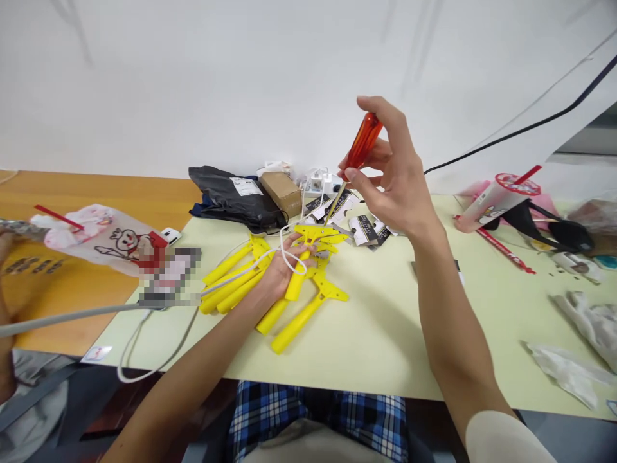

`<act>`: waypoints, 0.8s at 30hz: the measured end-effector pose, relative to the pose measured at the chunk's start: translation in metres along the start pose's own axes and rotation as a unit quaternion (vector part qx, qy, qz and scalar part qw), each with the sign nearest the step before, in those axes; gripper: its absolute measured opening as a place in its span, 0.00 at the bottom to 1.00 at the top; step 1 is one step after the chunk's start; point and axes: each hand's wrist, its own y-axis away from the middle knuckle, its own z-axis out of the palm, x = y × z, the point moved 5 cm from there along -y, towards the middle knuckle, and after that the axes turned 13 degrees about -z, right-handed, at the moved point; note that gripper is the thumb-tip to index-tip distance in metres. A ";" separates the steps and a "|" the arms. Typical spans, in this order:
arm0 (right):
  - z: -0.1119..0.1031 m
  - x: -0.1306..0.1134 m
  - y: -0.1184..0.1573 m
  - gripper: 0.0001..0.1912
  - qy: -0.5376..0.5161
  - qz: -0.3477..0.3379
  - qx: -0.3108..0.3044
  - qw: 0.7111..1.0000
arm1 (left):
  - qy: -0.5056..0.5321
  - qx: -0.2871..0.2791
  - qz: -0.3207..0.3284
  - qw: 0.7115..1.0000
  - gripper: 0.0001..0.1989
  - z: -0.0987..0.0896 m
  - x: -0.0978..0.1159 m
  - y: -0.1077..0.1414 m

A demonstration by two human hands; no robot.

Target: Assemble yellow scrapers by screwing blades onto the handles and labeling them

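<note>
My right hand (pixel 393 173) is raised, its fingers round the red clear handle of a screwdriver (pixel 365 143), index finger over the butt end. The metal shaft slants down to the left, its tip at or just above the head of a yellow plastic handle (pixel 297 278). That handle is in my left hand (pixel 279 269), fingers closed about it and partly hidden behind it. A white cable (pixel 285 247) loops across this hand. Beside and beneath it, several similar yellow handles (pixel 301 321) lie on the pale table, some overlapping.
Small black-and-white cards (pixel 362 229), a cardboard box (pixel 280 193), a power strip (pixel 318 182) and a black plastic parcel (pixel 236 196) sit along the wall. A bagged drink (pixel 123 241) and phone (pixel 173 273) are left, another drink cup (pixel 499 200) right. Someone's arm (pixel 6 308) shows far left.
</note>
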 end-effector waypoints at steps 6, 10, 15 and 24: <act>0.003 0.006 0.002 0.38 0.007 0.004 -0.020 1.000 | -0.011 -0.006 -0.002 1.000 0.27 -0.002 0.000 0.000; 0.007 0.007 0.002 0.38 0.011 0.006 -0.029 1.000 | -0.003 -0.010 -0.005 1.000 0.27 -0.001 0.000 0.001; 0.010 0.007 0.002 0.37 0.009 0.012 -0.030 0.999 | -0.011 -0.012 0.000 1.000 0.28 -0.001 0.000 0.001; 0.006 0.003 0.002 0.36 0.003 0.015 -0.054 0.998 | -0.018 -0.007 0.009 1.000 0.29 -0.005 -0.002 -0.001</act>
